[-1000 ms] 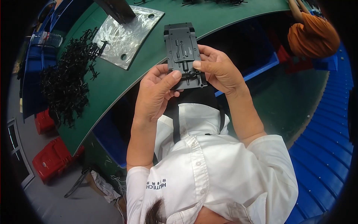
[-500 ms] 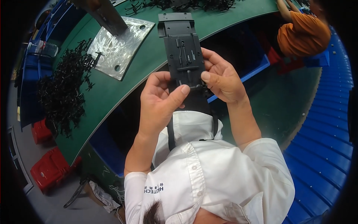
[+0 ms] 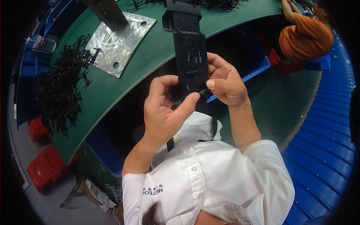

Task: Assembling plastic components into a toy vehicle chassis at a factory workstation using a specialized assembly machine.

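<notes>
A long black plastic chassis-like plate (image 3: 192,52) is held up in front of me, with its far end over the table edge. Raised ribs, a rod shape and small holes mark its face. My left hand (image 3: 167,103) grips the near left corner, its thumb lying across the near end. My right hand (image 3: 227,80) pinches the near right edge between thumb and bent fingers. Close to the right thumb, a small dark part (image 3: 203,92) sits at the near end of the plate; its exact shape is unclear.
The green table (image 3: 112,92) carries a pile of small black plastic parts (image 3: 62,88) and a metal base plate (image 3: 120,45) with an upright post (image 3: 108,15). Red stools (image 3: 47,168) stand at left, blue bins (image 3: 258,63) under the table. A person in orange (image 3: 305,37) sits at far right.
The black plate has shifted slightly away and right, and its face has tilted and darkened. Both hands keep hold of it; the left thumb has slid a little right and nearer me.
</notes>
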Motion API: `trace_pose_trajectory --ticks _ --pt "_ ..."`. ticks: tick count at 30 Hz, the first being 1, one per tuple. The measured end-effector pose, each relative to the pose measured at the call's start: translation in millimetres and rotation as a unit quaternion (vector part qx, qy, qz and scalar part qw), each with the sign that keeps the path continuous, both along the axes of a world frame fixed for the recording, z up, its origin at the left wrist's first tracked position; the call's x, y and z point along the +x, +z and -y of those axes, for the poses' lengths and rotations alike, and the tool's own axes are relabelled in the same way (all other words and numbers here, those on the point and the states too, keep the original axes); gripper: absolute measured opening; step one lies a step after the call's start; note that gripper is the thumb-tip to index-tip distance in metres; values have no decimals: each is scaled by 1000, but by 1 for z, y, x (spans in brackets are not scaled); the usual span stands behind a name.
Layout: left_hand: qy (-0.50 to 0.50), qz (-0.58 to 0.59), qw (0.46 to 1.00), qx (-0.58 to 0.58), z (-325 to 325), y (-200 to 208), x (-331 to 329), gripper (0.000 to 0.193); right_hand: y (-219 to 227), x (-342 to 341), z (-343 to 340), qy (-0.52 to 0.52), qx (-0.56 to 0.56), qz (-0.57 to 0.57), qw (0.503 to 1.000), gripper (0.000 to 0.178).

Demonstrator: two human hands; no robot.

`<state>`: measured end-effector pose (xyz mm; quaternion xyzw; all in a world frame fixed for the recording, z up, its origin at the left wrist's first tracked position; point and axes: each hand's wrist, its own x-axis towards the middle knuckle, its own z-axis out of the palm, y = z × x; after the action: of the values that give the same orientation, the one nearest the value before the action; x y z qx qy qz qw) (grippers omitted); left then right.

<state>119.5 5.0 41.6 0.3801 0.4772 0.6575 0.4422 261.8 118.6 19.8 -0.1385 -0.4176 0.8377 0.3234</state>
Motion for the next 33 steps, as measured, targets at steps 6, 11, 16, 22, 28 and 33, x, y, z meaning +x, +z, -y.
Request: trace_pose_trajectory --ticks 6,11,16,22,28,33 --pt "7 -30 1000 2 1 -2 -1 39 0 -1 0 -1 -28 14 1000 63" --pt "5 -57 998 13 1 -4 -4 40 -2 0 -2 17 -39 16 999 65" --pt "3 -45 999 -4 3 -5 -4 40 -3 -2 -2 22 -45 15 999 68" --pt "0 -68 997 22 3 -8 -4 39 -1 -2 -2 45 -52 -6 998 70" --pt "-3 -154 987 42 6 -9 -8 34 -4 -2 0 55 -75 1 996 68" --pt "-7 -55 998 13 4 -13 -9 36 -2 -7 1 31 -53 28 998 65"
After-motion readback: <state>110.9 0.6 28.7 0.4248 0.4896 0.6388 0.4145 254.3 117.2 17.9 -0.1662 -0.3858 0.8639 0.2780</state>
